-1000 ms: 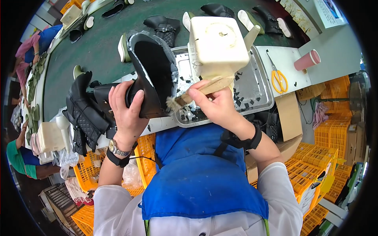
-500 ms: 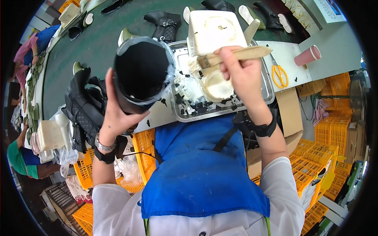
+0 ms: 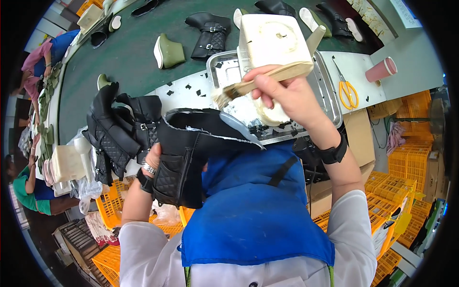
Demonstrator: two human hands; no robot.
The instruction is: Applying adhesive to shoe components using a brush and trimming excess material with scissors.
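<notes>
My left hand (image 3: 152, 159) grips a black quilted boot upper (image 3: 178, 167), its fingers partly hidden behind it. The upper lies tilted in front of my apron, its cut edge facing up and away, with a whitish wet-looking coating along the rim. In my right hand (image 3: 289, 98) is a flat wooden-handled brush (image 3: 287, 71), held between thumb and fingers. Its pale, smeared bristles are just above the upper's open edge, apart from it. Under the brush lies a metal tray (image 3: 337, 115) with white residue and black scraps. A white, block-like container (image 3: 270, 45) stands in the tray.
More black boots (image 3: 112, 134) lie left of my left hand. On the green table stand a black boot (image 3: 210, 38) and a green boot (image 3: 169, 51). Orange-handled scissors (image 3: 348, 93) and a pink cup (image 3: 381, 70) sit to the right. Two people work at far left.
My left hand has lowered and turned the upper, from its opening facing me to its quilted side showing. The brush has moved left and down, toward the upper's rim.
</notes>
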